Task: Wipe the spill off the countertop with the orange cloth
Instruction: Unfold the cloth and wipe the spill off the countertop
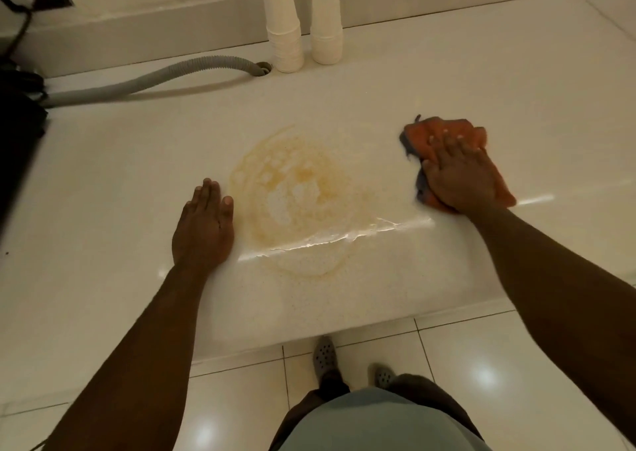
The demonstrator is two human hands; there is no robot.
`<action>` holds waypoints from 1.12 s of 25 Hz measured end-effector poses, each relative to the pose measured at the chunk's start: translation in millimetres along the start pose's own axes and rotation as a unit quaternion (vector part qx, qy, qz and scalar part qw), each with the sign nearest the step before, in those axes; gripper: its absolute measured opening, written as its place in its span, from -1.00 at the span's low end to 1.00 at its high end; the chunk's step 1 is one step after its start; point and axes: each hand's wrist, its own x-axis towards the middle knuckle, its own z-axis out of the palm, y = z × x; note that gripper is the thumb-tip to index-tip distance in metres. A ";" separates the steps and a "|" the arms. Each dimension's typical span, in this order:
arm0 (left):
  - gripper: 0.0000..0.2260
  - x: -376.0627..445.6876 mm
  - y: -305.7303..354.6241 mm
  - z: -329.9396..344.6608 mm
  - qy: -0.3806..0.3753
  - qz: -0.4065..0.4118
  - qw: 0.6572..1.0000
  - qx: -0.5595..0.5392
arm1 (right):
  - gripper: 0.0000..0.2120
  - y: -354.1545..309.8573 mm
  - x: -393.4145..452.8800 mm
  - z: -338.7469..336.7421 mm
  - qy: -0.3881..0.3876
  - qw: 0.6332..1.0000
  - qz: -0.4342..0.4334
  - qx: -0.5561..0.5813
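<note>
A pale brown, smeared spill (296, 202) spreads in a rough ring on the white countertop (103, 182), in the middle of the view. The orange cloth (444, 130), with a grey underside, lies flat on the counter to the right of the spill. My right hand (457, 175) presses down on the cloth, palm flat, fingers spread over it. Flat on the counter just left of the spill rests my left hand (204, 223), fingers together and holding nothing.
Two stacks of white paper cups (282, 27) (327, 27) stand at the back by the wall. A grey corrugated hose (144, 80) runs from the left into a hole in the counter. A dark object (17, 113) sits at the left edge. Tiled floor lies below the counter's front edge.
</note>
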 end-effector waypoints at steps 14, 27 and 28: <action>-0.35 -85.0 42.8 24.1 0.004 -0.064 0.996 0.056 | -0.36 50.5 -68.3 -16.1 -0.039 0.985 -0.166 0.032; -0.27 -91.1 50.8 21.1 0.008 -0.086 0.994 0.060 | -0.43 32.5 -73.0 1.0 0.031 0.996 0.012 0.080; -0.28 -90.9 50.7 20.1 0.009 -0.087 0.995 0.055 | -0.45 13.1 -67.6 2.0 0.023 0.996 -0.013 0.080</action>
